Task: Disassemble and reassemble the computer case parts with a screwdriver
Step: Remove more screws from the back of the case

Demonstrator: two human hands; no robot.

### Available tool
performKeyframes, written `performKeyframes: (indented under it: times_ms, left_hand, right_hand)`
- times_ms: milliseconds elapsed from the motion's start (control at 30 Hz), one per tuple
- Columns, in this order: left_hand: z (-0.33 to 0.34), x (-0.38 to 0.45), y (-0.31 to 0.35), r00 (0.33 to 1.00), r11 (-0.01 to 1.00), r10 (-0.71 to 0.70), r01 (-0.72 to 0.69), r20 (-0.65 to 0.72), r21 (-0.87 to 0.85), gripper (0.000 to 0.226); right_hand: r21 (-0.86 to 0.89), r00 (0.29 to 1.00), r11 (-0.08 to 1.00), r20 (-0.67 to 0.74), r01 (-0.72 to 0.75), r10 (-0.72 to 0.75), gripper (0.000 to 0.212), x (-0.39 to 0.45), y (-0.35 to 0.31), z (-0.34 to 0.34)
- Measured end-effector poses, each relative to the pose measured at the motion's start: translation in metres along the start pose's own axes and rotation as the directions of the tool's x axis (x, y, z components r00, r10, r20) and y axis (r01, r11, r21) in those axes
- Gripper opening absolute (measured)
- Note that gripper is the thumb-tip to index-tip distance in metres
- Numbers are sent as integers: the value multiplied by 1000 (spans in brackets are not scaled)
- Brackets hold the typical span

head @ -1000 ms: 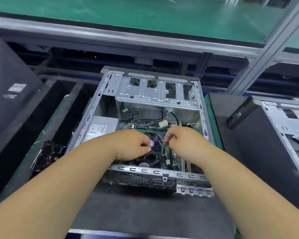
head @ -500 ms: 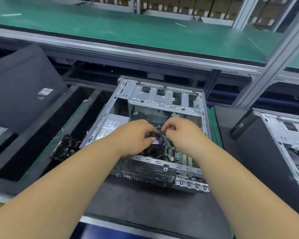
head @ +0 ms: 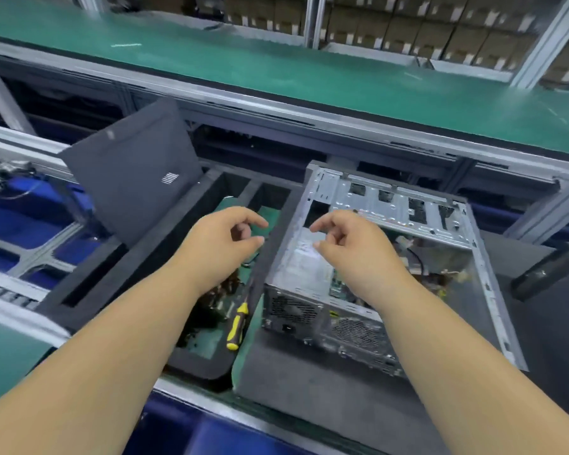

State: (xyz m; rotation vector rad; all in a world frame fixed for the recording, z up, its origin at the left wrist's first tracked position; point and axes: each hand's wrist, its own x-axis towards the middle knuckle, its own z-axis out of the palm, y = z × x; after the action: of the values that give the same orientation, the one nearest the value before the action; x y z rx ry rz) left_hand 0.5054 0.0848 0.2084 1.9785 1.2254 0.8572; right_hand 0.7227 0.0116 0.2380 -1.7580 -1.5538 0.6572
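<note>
At the far left a blurred tangle of parts and wires sits on a grey rail above blue bins. Right of it one dark side panel leans tilted, its small white vent marks facing the camera, against a black foam tray with long slots.

One left hand hovers over that tray, fingers loosely curled with thumb and forefinger apart, holding nothing. Below it, near the tray's near right corner, lies one screwdriver with a yellow and black handle, its shaft pointing away toward the far side, just beside the left wall of the case. Dark parts beside it are too blurred to name.

One right hand hovers above the left part of the open computer case, fingers likewise loosely bent and empty. The case lies on its side on a dark grey mat, open face up, with the silver power supply at its left, loose cables at its right and a perforated drive bracket across its far end. At the right edge, part of a second dark case shows. Beyond runs one green conveyor belt, with stacked cardboard boxes behind.
</note>
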Motion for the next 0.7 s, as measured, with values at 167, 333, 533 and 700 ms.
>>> performKeyframes:
  times_ms: [167, 333, 533, 700]
  left_hand:
    - [-53, -5, -57, 997, 999, -40, 42, 61, -29, 29]
    - [-99, 0, -114, 989, 990, -99, 109, 111, -88, 33]
    - [-124, 14, -171, 978, 983, -99, 125, 183, -136, 26]
    - [-112, 20, -198, 944, 993, -88, 108, 318, -46, 26]
  right_hand:
    - [-18, 998, 1000, 61, 7, -6, 18, 17, -46, 74]
    - [-110, 993, 993, 95, -54, 65, 16, 35, -74, 137]
    - [-367, 953, 899, 89, -238, 289, 25, 49, -69, 183]
    - [-641, 833, 661, 61, -389, 549, 28, 48, -43, 212]
